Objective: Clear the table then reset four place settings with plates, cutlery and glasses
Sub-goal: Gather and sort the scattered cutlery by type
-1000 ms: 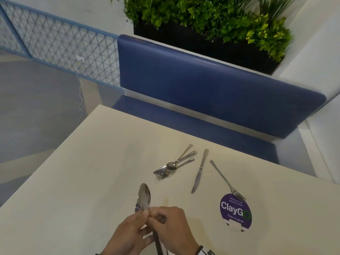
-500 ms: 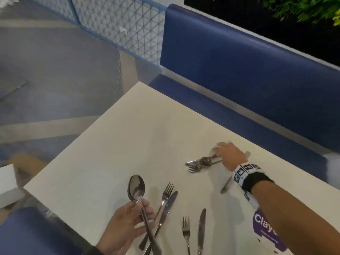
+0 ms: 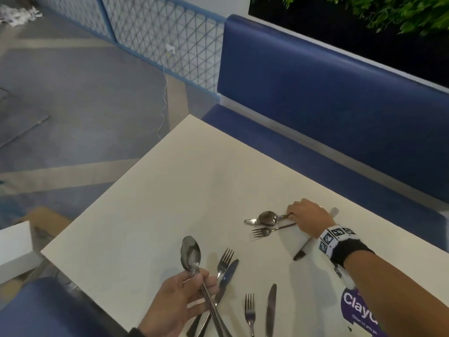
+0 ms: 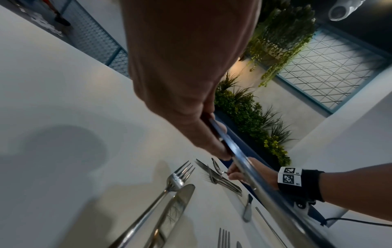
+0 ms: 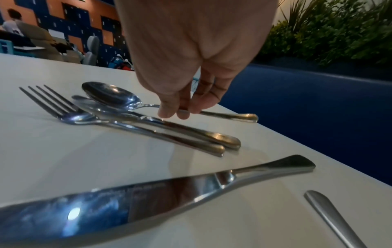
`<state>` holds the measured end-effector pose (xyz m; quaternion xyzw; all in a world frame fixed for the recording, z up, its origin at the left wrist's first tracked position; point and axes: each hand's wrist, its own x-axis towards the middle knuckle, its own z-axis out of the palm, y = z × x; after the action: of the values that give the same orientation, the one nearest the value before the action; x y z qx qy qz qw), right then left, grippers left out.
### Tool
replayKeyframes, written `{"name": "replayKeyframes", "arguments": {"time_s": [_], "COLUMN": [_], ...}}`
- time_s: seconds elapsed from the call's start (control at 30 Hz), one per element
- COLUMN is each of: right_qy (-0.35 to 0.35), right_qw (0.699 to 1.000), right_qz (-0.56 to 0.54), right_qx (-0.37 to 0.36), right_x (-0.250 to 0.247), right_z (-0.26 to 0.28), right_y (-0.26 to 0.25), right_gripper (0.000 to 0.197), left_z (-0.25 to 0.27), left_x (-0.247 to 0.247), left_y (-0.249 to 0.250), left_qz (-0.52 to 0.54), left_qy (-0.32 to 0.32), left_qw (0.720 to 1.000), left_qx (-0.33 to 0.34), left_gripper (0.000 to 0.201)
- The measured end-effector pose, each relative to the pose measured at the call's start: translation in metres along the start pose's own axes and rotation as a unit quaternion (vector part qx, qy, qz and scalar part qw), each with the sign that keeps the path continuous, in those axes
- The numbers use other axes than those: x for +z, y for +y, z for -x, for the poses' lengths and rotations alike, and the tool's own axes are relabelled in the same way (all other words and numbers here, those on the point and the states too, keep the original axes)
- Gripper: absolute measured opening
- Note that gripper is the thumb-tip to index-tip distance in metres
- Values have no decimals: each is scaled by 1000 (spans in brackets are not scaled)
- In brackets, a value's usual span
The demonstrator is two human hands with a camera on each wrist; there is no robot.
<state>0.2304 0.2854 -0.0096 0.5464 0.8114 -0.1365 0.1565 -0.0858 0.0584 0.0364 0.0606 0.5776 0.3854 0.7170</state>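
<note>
My left hand grips a spoon by its handle, bowl up, over the near part of the white table; the left wrist view shows that handle in my fingers. A fork and knife lie just right of that hand. Farther out, my right hand pinches the handle of a second spoon, which lies on a small pile with a knife and a fork. Another knife lies under my right wrist.
A fork and knife lie side by side at the near edge. A purple round sticker is on the table under my right forearm. A blue bench runs along the far side, with planters behind it. A white box sits at left.
My right hand left the near spoon and reached out to the far pile, where it has taken hold of the spoon's handle. My left hand keeps its spoon.
</note>
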Motion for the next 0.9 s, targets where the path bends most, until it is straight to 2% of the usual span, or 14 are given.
{"name": "replayKeyframes", "arguments": {"time_s": [0.1, 0.17, 0.23, 0.27, 0.33, 0.4, 0.5, 0.57, 0.63, 0.7, 0.8, 0.9], "right_qy": [52, 117, 195, 211, 178, 151, 185, 247, 273, 277, 267, 229], "right_qw": [998, 987, 951, 929, 889, 853, 832, 833, 838, 836, 815, 792], "right_qz": [-26, -105, -233, -300, -421, -495, -510, -477, -449, -440, -473, -519], "right_qx": [-26, -43, -50, -43, 12, 64, 115, 130, 146, 174, 203, 227], "right_x": [-16, -24, -26, -25, -16, 3, 35, 51, 59, 65, 63, 58], "right_z": [14, 36, 74, 97, 141, 169, 192, 201, 211, 222, 247, 280], "right_y": [-10, -29, -60, -81, -119, -147, -167, -172, -172, -169, -156, -136], "right_gripper": [13, 11, 8, 5, 10, 13, 15, 12, 13, 16, 18, 13], "left_z": [2, 1, 0, -2, -4, -5, 0, 3, 9, 13, 14, 15], "left_x": [10, 16, 26, 32, 46, 58, 73, 82, 94, 105, 121, 140], "left_y": [2, 0, -4, -7, -13, -20, -32, -40, -47, -53, -67, -87], "left_qz": [10, 13, 11, 15, 20, 15, -13, -31, -42, -56, -116, -173], "left_qy": [-14, -16, -20, -23, -28, -34, -45, -59, -85, -105, -156, -189], "left_qw": [1000, 999, 999, 999, 999, 999, 999, 998, 996, 993, 980, 965], "left_qx": [14, 28, 33, 33, 27, 26, 22, 15, 1, -7, -31, -57], "left_gripper": [17, 16, 17, 18, 18, 18, 16, 15, 16, 30, 18, 19]}}
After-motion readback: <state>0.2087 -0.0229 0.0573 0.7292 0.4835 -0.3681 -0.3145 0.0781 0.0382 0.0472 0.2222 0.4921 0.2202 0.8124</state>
